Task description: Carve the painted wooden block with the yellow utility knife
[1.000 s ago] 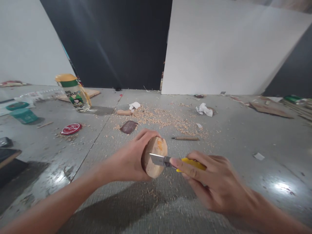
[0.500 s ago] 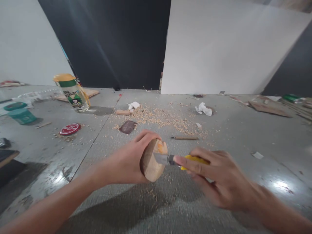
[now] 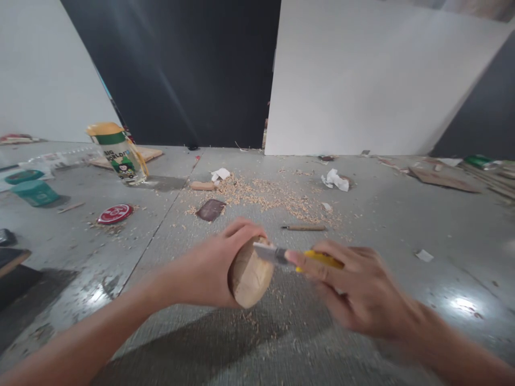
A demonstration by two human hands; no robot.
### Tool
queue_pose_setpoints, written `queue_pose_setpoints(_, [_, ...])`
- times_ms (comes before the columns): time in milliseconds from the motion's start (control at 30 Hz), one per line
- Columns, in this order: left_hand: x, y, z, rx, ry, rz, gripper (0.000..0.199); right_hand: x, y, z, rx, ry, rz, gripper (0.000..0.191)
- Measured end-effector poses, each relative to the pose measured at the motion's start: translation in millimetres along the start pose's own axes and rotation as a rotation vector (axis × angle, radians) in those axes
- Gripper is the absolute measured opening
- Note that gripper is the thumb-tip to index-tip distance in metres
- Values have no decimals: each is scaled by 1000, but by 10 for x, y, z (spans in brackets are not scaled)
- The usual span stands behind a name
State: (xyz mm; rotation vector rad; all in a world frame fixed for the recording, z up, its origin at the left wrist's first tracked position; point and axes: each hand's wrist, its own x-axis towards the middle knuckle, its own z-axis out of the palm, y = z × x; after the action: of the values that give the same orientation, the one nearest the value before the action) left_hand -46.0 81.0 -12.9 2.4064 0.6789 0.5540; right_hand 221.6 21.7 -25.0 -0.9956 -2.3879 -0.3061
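My left hand (image 3: 213,262) is wrapped round a pale, rounded piece of wood (image 3: 253,281), its cut face turned to the right. In my right hand (image 3: 350,284) is a yellow-handled utility knife (image 3: 322,260), index finger stretched along it. The blade lies against the upper part of the wood's face. Beyond the hands, a carving chisel with a wooden handle (image 3: 304,227) lies on the floor. A brown square of sandpaper or similar sheet (image 3: 211,209) rests near wood shavings (image 3: 261,194).
A clear bottle with a yellow lid (image 3: 118,153) stands at the left, by a red round lid (image 3: 115,214) and a teal container (image 3: 34,192). Crumpled tissue (image 3: 335,180) lies behind, before upright white (image 3: 362,80) and black panels (image 3: 181,69). A dark-edged board (image 3: 14,262) sits near left.
The wood has tilted and dropped slightly in my left hand. The knife blade has moved up across its face, and the orange patch there is no longer visible.
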Motion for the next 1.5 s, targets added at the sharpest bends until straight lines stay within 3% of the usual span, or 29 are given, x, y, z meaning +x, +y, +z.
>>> queue_pose_setpoints(100, [-11,29,-13,8,-56,11,77,8,145,-17,-21,67,91,40])
queue_pose_setpoints(200, [-5,17,-24,14,-27,18,79,17,152,-46,58,77,91,39])
queue_pose_setpoints(400, [23,-46,-20,5,23,46,69,22,-128,-56,186,-107,-15,47])
queue_pose_setpoints(500, [24,-49,-12,7,38,42,69,13,-180,-36,172,-138,-33,48])
queue_pose_setpoints(633, [16,-47,-22,-6,17,45,70,0,-89,-5,96,-64,-44,49])
queue_pose_setpoints(833, [6,-44,-33,-1,-24,49,81,7,151,-6,87,55,93,40])
queue_pose_setpoints(1167, [26,-38,-16,-41,39,23,69,16,-180,-12,239,-107,-27,51])
queue_pose_setpoints(1333, [21,-32,-31,-57,37,22,70,-8,-173,4,144,-48,-59,58])
queue_pose_setpoints(1500, [22,-46,-54,-43,23,44,76,-14,-47,7,6,10,-50,49])
